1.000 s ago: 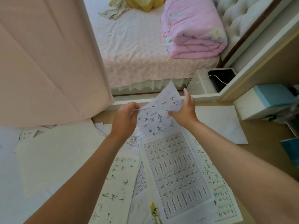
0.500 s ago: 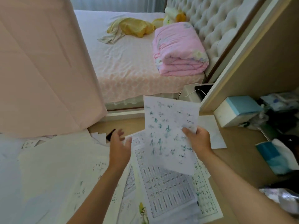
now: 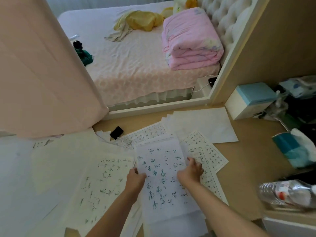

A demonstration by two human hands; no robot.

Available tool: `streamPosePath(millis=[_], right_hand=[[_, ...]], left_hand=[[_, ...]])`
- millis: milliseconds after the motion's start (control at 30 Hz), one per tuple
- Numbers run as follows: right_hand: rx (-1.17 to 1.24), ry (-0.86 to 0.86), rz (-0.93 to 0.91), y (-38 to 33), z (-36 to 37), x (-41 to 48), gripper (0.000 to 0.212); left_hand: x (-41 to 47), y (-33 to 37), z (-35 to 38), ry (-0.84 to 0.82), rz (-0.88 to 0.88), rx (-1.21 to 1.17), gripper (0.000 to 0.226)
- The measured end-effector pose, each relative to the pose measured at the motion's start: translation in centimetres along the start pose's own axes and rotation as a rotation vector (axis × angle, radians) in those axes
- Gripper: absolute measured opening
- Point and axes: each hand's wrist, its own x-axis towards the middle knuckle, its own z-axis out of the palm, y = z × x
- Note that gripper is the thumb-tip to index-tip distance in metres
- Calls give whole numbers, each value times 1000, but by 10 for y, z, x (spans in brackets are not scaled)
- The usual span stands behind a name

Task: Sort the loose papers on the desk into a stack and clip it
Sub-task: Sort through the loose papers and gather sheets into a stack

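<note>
Laying the green-inked sheet (image 3: 162,177) down on the pile is the step I judge I am at. My left hand (image 3: 135,178) grips its left edge with fingers curled over the paper, and my right hand (image 3: 191,170) holds the right edge the same way. The sheet lies spread between them, on or just above the printed grid sheets (image 3: 206,151) that poke out beyond my right hand. To do it well I should line its top corners up with the sheets beneath before letting go, then tap the edges flush rather than let it slide askew. Plenty is left to gather: a large handwritten page (image 3: 102,182) lies just outside my left hand, blank sheets (image 3: 205,124) sit beyond my right hand on the worktop (image 3: 248,159), and the black binder clip (image 3: 116,132) lies ahead of my left hand, untouched, among paper edges.
</note>
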Motion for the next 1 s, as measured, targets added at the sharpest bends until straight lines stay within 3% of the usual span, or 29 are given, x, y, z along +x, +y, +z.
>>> streamPosePath(millis=[67, 100, 167, 300, 533, 667, 833, 933, 1000], right_hand=[[77, -24, 57, 6, -1, 3, 73], [103, -60, 91, 10, -2, 4, 72], [153, -150, 120, 16, -6, 6, 62], [138, -266, 55, 28, -11, 6, 40], [208, -107, 43, 47, -40, 19, 56], [148, 47, 117, 74, -54, 27, 28], [211, -45, 140, 86, -48, 17, 42], [227, -122, 107, 78, -39, 10, 33], [246, -122, 94, 72, -37, 6, 25]], left_hand=[[-2, 1, -1, -13, -49, -6, 60], [-2, 0, -2, -23, -56, 11, 52], [-3, -3, -3, -64, -56, 34, 37], [-5, -6, -1, -77, -10, 83, 46], [-15, -7, 14, 69, 195, 520, 60], [-30, -12, 34, 118, 224, 696, 63], [-30, 1, 54, 120, 79, 343, 70], [-26, 9, 50, 63, -74, 6, 53], [-20, 10, 41, 7, -95, -64, 42]])
